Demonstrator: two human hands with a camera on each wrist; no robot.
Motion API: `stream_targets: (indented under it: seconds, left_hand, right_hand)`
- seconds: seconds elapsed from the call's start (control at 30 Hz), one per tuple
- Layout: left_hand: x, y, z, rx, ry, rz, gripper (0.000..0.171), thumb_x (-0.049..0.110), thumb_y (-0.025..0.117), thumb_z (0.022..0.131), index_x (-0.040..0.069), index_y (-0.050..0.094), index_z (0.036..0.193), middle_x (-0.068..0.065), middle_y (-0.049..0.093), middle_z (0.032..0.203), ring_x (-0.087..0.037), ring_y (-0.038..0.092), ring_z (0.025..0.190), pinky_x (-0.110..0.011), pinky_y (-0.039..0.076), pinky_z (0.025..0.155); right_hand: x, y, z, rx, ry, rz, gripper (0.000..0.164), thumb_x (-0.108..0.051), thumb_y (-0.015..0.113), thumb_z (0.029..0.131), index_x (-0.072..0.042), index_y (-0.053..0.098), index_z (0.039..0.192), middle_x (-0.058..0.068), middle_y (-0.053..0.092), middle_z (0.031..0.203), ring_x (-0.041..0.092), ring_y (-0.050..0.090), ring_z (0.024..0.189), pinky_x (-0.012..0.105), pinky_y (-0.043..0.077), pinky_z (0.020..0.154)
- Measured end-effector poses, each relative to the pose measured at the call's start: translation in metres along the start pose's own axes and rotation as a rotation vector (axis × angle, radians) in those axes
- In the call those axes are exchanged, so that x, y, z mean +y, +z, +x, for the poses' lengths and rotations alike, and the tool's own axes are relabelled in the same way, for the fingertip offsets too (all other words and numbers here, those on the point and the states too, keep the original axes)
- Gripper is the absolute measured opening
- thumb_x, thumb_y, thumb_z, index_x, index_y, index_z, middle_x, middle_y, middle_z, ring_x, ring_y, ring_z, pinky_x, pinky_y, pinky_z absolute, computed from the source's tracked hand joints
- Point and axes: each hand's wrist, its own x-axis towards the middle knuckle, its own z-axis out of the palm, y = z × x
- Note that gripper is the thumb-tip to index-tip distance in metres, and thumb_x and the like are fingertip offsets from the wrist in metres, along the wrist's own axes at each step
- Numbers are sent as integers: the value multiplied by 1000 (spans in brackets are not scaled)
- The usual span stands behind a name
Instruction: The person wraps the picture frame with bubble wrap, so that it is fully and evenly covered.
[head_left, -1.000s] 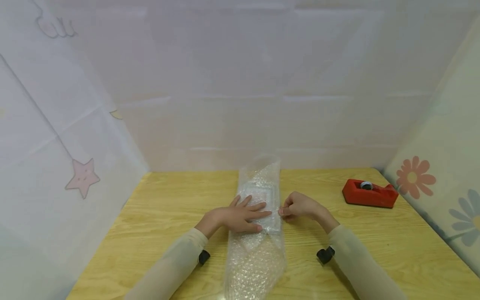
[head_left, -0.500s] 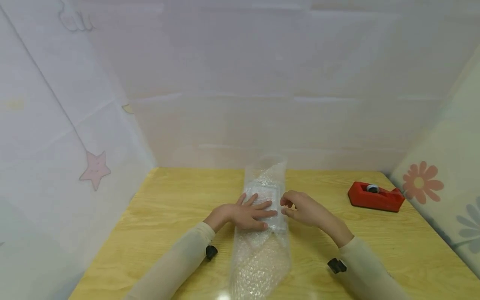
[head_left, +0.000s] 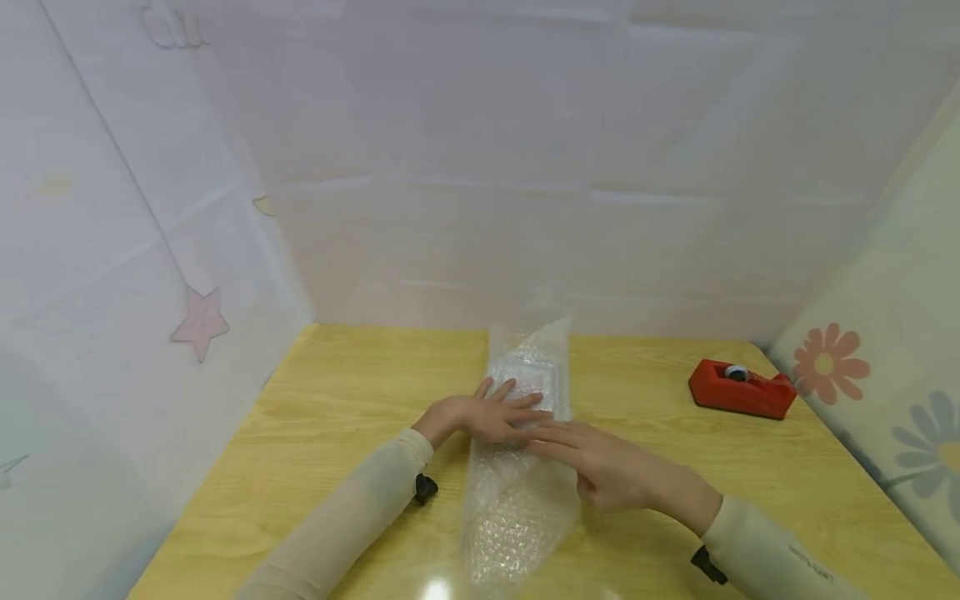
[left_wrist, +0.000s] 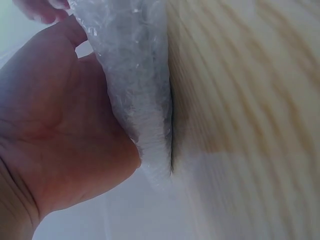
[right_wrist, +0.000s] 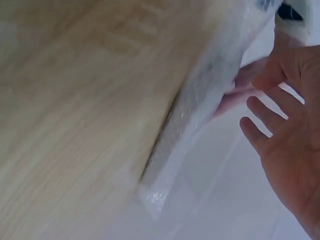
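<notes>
A strip of clear bubble wrap (head_left: 510, 533) lies lengthwise on the wooden table. Through its upper part shows a flat white rectangular thing with a frame-like border (head_left: 553, 377). My left hand (head_left: 491, 418) rests on the wrapped thing, fingers spread. The left wrist view shows its palm (left_wrist: 65, 120) against the padded side of the wrap. My right hand (head_left: 618, 467) reaches over the wrap from the right, its fingertips beside the left thumb. In the right wrist view the fingers of the right hand (right_wrist: 290, 145) are extended and loosely bent, holding nothing.
A red tape dispenser (head_left: 741, 390) with a roll in it stands at the back right of the table (head_left: 360, 375). Pale printed sheets (head_left: 465, 242) rise behind the table and on both sides. Each wrist carries a small black device.
My right hand has let go of the wrap's right edge, its fingers have straightened, and it has moved left over the wrap, near the left thumb. The left hand stays in place.
</notes>
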Motion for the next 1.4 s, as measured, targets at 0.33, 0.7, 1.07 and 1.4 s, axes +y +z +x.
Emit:
stream_targets:
  seconds: [0.33, 0.7, 1.07, 1.4]
  left_hand:
    - [-10, 0, 6, 17, -20, -30, 63, 63, 36, 104, 40, 23, 162, 3, 5, 170, -42, -8, 151, -66, -8, 113]
    - [-12, 3, 7, 29, -8, -38, 64, 63, 35, 105, 38, 24, 163, 2, 5, 170, -42, -7, 151, -66, -8, 114]
    - [-12, 3, 7, 25, -10, -74, 64, 66, 37, 103, 41, 26, 161, 6, 7, 169, -38, -9, 152, -63, -12, 114]
    - [-3, 2, 8, 18, -12, 48, 53, 53, 23, 110, 41, 25, 162, 7, 9, 169, -39, -2, 152, -64, -2, 116]
  right_hand:
    - [-27, 24, 10, -283, -48, -43, 124, 0, 78, 59, -14, 14, 165, 11, 11, 169, 36, 13, 152, 63, 21, 114]
    - [-26, 39, 16, -198, -23, -71, 104, 3, 76, 72, -18, 27, 162, 8, 21, 167, 31, 22, 151, 57, 25, 115]
    - [-23, 45, 21, -17, -27, -48, 71, -11, 71, 93, -2, 37, 154, 10, 40, 158, 23, 36, 145, 49, 36, 112]
    - [-17, 38, 19, -24, 25, 266, 55, 5, 46, 100, -9, 44, 154, 5, 46, 155, 28, 40, 142, 54, 34, 112]
